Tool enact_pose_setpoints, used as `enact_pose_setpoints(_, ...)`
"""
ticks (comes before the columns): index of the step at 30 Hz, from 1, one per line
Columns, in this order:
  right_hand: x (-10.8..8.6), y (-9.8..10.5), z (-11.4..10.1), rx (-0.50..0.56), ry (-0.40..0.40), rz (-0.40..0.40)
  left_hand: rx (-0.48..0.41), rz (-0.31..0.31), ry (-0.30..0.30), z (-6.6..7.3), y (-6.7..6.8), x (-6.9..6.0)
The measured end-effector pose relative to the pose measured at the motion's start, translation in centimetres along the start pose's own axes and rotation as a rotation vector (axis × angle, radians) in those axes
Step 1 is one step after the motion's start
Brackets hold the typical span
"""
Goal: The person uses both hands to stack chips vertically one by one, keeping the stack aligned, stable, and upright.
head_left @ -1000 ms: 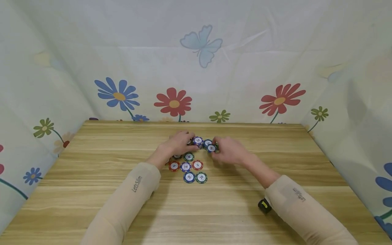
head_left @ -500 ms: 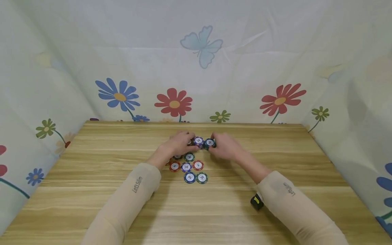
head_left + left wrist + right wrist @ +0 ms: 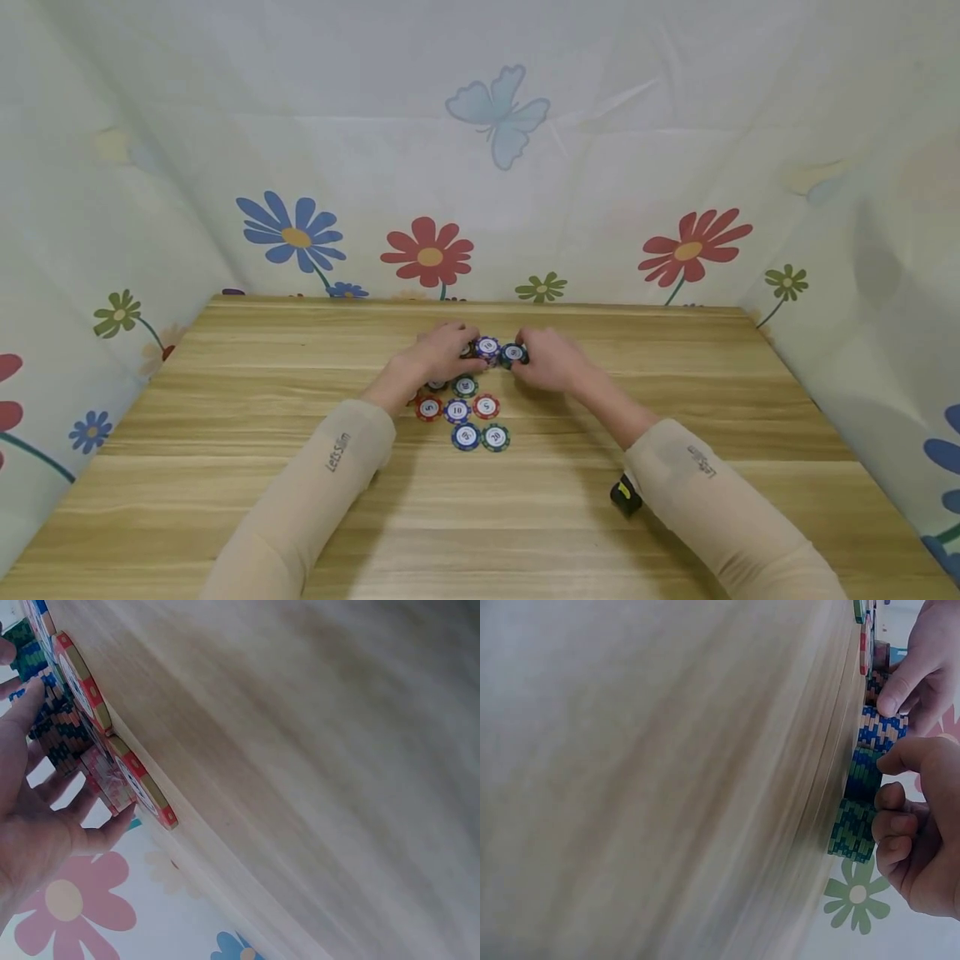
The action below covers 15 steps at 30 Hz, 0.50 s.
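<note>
A broad, wood-grained table (image 3: 540, 533) bears a row of round, stacked chips (image 3: 488, 347) with striped edges. At the row's left, the left hand (image 3: 438, 352) curls round several stacks (hiding part of them); at its right, the right hand (image 3: 557, 360) grips a blue-and-green stack (image 3: 865, 774), fingers bent. Flat loose chips (image 3: 457, 410) lie nearer the person than the row, as does a small black object (image 3: 625, 497).
</note>
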State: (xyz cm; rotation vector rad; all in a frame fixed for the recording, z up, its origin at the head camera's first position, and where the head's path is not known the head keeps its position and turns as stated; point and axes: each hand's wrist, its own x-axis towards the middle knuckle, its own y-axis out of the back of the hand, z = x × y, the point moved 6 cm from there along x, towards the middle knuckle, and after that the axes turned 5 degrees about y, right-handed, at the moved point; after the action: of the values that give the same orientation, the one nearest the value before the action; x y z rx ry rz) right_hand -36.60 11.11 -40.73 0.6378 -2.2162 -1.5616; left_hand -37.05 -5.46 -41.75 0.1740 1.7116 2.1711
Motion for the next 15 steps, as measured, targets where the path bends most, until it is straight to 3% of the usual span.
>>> enact_pose_setpoints(15, -0.13, 0.23, -0.13, 0.007, 0.038, 0.018, -0.013, -0.011, 0.006, 0.02, 0.06, -0.14)
